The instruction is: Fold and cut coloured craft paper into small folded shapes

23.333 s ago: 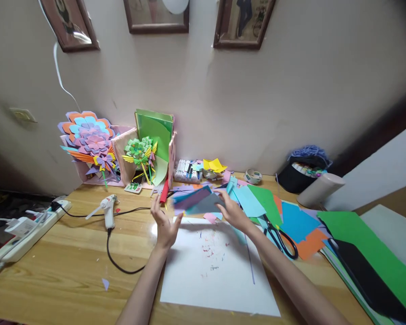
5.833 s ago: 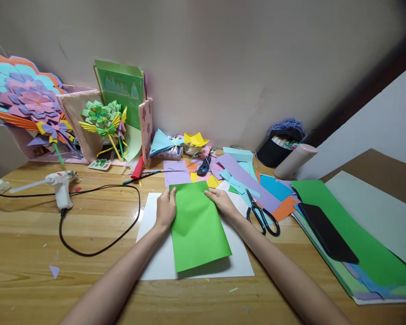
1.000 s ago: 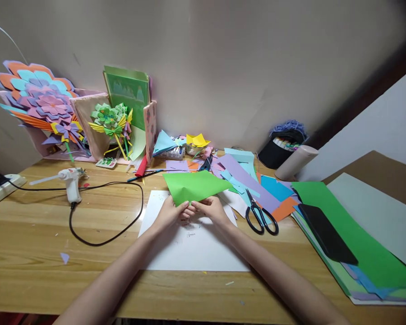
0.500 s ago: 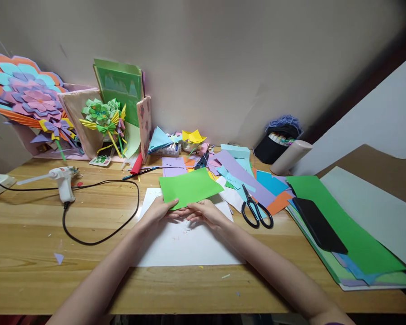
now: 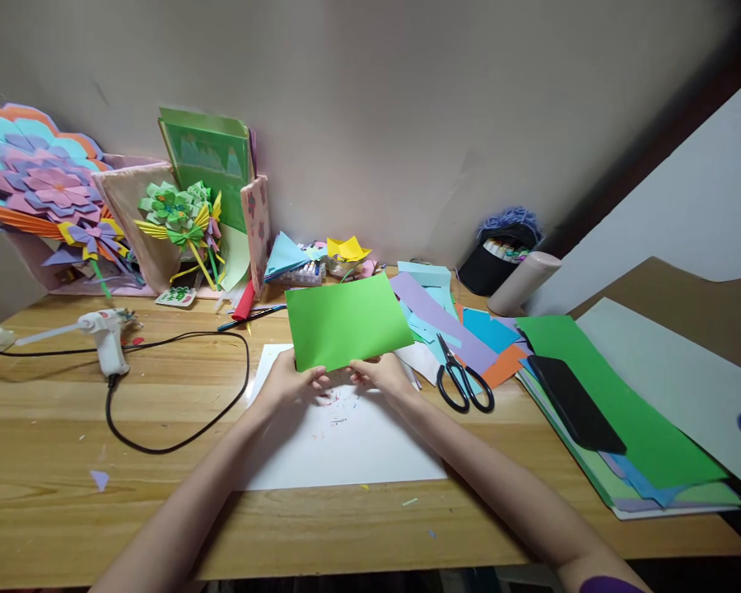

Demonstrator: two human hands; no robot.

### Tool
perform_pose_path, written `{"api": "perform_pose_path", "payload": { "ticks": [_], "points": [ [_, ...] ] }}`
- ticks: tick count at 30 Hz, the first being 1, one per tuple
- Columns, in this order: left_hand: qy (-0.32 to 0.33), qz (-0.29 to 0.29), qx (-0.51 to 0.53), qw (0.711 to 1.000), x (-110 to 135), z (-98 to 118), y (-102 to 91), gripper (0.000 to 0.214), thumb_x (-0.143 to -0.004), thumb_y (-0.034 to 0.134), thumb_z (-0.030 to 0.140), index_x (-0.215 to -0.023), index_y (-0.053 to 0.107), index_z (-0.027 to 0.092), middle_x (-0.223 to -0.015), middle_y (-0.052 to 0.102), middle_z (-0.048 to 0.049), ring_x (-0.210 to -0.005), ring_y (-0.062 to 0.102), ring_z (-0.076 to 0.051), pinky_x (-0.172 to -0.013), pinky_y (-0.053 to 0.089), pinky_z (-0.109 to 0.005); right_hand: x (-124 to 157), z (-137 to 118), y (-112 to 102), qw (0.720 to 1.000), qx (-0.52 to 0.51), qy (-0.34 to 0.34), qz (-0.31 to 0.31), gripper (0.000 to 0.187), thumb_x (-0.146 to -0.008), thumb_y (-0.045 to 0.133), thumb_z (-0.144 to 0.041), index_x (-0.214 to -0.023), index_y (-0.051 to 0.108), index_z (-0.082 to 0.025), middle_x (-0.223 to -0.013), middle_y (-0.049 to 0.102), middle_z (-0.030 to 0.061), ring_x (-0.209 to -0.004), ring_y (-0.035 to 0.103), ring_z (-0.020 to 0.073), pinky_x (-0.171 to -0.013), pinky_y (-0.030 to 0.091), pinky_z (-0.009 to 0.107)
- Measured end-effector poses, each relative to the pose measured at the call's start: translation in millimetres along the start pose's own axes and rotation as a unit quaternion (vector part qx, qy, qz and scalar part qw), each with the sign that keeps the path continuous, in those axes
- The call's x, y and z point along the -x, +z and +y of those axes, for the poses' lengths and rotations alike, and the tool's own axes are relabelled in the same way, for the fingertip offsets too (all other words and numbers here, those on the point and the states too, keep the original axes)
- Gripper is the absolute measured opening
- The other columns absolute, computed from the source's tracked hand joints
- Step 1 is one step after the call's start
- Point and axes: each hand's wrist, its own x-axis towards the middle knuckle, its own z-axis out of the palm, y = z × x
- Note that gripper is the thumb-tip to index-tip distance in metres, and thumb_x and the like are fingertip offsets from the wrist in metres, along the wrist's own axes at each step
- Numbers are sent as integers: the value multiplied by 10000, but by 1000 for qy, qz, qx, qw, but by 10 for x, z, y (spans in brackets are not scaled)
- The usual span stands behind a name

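Green rectangular paper sheet (image 5: 347, 323): raised and tilted above the far edge of the large white paper sheet (image 5: 346, 449). Left hand (image 5: 290, 383) pinches its near-left corner and right hand (image 5: 383, 376) pinches its near edge. Probably light, thin and limp, and creases readily; best held by edges or corners. Black-handled scissors (image 5: 463, 383) lie just right of the white sheet, with a white hot-glue gun (image 5: 102, 338) well left of it and stacked coloured paper sheets (image 5: 623, 420) farther right.

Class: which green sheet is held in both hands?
The centre green sheet, gripped at its near edge by left hand and right hand; the larger green sheet lies flat, right.
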Motion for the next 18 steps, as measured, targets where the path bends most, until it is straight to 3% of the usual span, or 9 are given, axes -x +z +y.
{"api": "perform_pose_path", "payload": {
  "ticks": [5,11,18],
  "points": [
    [20,-3,-8,1000,-60,8,-144,321,-491,762,302,-698,607,112,-552,668,-81,-500,629,-198,-507,532,-296,-97,-58,-298,999,2,-29,24,73,-552,664,-177,-565,637,-111,-579,659,59,-450,556,110,-465,489,237],
    [7,-16,-8,1000,-75,-9,-152,252,-507,758,261,-648,604,120,-528,657,-66,-502,626,-192,-529,536,-300,-95,-79,-699,997,35,-53,44,132,-555,687,-235,-582,651,-110,-587,666,55,-486,580,109,-529,502,233],
    [-15,-11,29,999,-81,-59,-81,253,-530,754,251,-657,588,109,-527,646,-65,-530,640,-213,-517,540,-313,-80,-112,-897,984,73,-105,121,179,-570,694,-303,-566,629,-136,-548,645,35,-506,592,136,-547,492,252]
  ]
}}
